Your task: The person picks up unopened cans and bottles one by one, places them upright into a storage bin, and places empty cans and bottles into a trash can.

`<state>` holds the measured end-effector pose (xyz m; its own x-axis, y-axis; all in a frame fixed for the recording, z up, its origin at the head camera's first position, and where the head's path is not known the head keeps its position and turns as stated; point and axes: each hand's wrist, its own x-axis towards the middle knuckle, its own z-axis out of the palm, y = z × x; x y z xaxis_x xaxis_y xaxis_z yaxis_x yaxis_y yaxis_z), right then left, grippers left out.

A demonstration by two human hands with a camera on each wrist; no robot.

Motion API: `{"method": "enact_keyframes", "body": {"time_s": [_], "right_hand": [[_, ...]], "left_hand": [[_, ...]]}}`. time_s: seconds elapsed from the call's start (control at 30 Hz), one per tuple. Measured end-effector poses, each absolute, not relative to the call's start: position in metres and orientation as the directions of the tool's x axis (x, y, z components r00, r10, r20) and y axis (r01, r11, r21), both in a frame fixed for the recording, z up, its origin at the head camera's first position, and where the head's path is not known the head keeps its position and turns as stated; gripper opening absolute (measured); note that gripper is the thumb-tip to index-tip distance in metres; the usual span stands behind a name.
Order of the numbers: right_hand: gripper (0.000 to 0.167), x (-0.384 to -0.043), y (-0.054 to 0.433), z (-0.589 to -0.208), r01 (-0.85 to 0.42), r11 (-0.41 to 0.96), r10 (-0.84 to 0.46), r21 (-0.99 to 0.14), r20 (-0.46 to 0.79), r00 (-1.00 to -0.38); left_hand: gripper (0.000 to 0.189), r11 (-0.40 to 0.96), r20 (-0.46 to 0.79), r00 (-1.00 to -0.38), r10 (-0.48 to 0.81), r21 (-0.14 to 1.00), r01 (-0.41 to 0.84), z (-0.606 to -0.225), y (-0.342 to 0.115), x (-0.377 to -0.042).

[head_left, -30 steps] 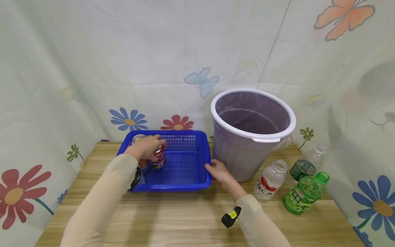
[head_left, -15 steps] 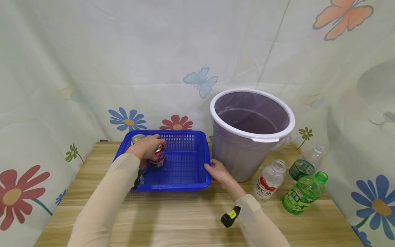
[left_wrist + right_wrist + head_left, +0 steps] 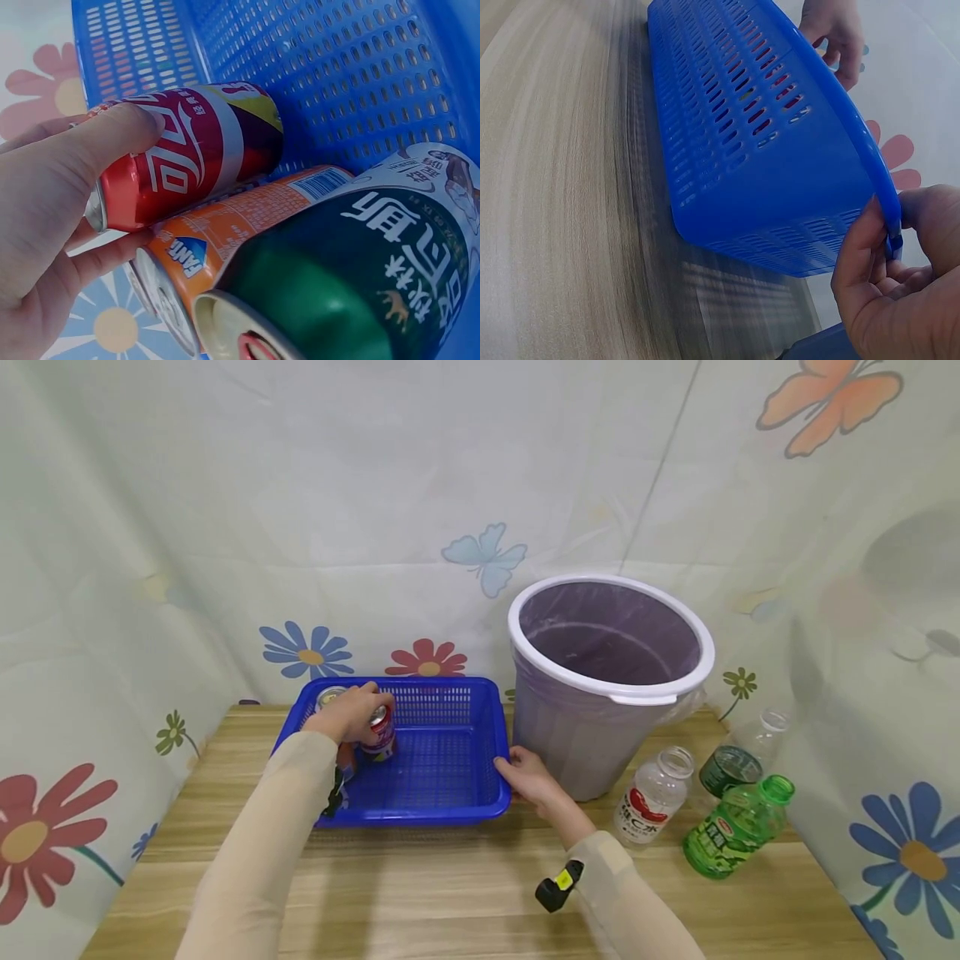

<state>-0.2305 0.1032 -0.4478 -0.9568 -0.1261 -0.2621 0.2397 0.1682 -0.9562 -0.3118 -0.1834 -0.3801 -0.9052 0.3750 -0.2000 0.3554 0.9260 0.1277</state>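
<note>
In the head view, my left hand (image 3: 347,714) reaches into the left part of a blue plastic basket (image 3: 427,816) and grips a red soda can (image 3: 382,743). The left wrist view shows its thumb across the red can's upper side. Beside that can lie an orange Fanta can (image 3: 232,225) and a dark green can (image 3: 337,255). Another can's silver top (image 3: 330,695) shows behind the left hand. My right hand (image 3: 530,774) holds the basket's right rim, thumb on one side and curled fingers on the other in the right wrist view.
A tall grey bin (image 3: 577,735) with a white rim and clear liner stands right of the basket. Farther right on the wooden table (image 3: 450,902) are a clear bottle with a red label (image 3: 651,797), a green bottle (image 3: 738,828) and a clear bottle with a dark label (image 3: 738,760).
My left hand and the red can have shifted slightly left and back within the basket. The right hand keeps its hold on the rim; the head view has turned a little.
</note>
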Motion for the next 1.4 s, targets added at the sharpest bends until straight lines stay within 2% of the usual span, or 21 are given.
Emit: {"method": "enact_keyframes", "body": {"time_s": [0.63, 1.0, 1.23, 1.4], "right_hand": [[0.026, -0.231, 0.104, -0.450, 0.241, 0.178, -0.131, -0.954, -0.266, -0.955], [0.026, -0.229, 0.105, -0.448, 0.248, 0.165, -0.123, -0.955, -0.270, -0.955], [0.027, -0.212, 0.101, -0.415, 0.233, 0.186, -0.149, -0.954, -0.262, -0.953], [0.027, -0.218, 0.102, -0.424, 0.230, 0.190, -0.154, -0.954, -0.260, -0.953]], "left_hand": [[0.054, 0.929, -0.153, -0.917, 0.369, 0.099, 0.357, -0.392, -0.183, -0.320], [0.055, 0.935, -0.184, -0.916, 0.355, 0.076, 0.347, -0.391, -0.176, -0.326], [0.059, 0.928, -0.177, -0.911, 0.371, 0.037, 0.371, -0.394, -0.176, -0.332], [0.061, 0.934, -0.167, -0.921, 0.353, 0.016, 0.356, -0.397, -0.175, -0.336]]}}
